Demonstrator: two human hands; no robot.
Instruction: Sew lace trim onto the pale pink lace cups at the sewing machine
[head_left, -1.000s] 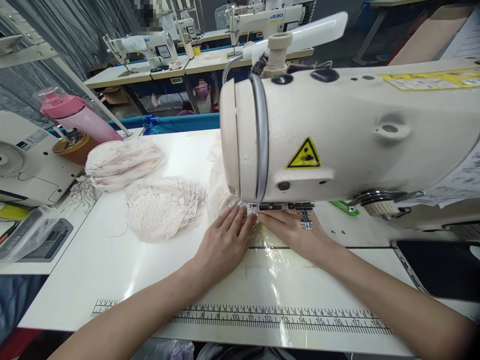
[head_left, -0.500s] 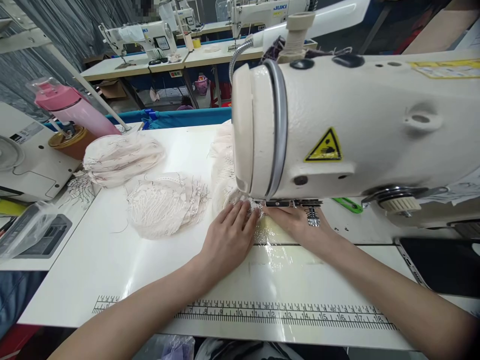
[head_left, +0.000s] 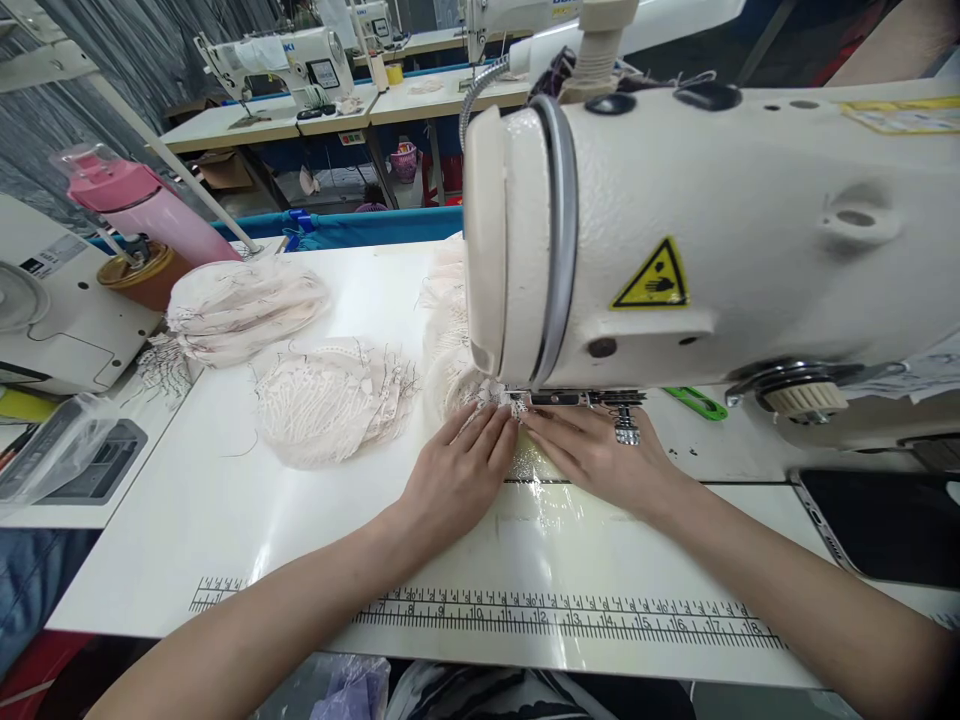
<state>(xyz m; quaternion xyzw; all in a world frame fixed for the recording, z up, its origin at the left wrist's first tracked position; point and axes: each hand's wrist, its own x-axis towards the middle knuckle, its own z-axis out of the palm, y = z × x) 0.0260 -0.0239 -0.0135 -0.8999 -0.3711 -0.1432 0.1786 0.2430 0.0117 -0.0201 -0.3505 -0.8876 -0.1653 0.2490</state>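
ok so far left you've got part of another white machine [head_left: 64, 300], with a clear plastic bag [head_left: 64, 445] lying over a dark grey tray [head_left: 105, 465] just below it. next to that machine there's a brown pot [head_left: 150, 278], and a pink bottle [head_left: 161, 215] leans behind it. then on your white table [head_left: 187, 520] sits a bunched-up bundle of pale pink fabric [head_left: 247, 310], loose threads all over, and nearer to you a rounded lace cup [head_left: 322, 405] lies by itself. moving right, the lace piece you're on [head_left: 448, 370] runs along the left side of the sewing machine [head_left: 675, 240] head, its near end tucked in by the presser area. your left hand [head_left: 461, 480] is palm down with the fingers close together, tips resting on that near end; can't tell if they're pinching it or just pressing. your right hand [head_left: 600, 450] comes in from the other side, fingers stretched out under the head, tips right by the lace, and honestly can't tell if they grip any of it. a small chrome screw [head_left: 627, 427] shows in front of that hand. past it there's a green tool [head_left: 697, 403], then a dark phone [head_left: 885, 525] at the right edge.
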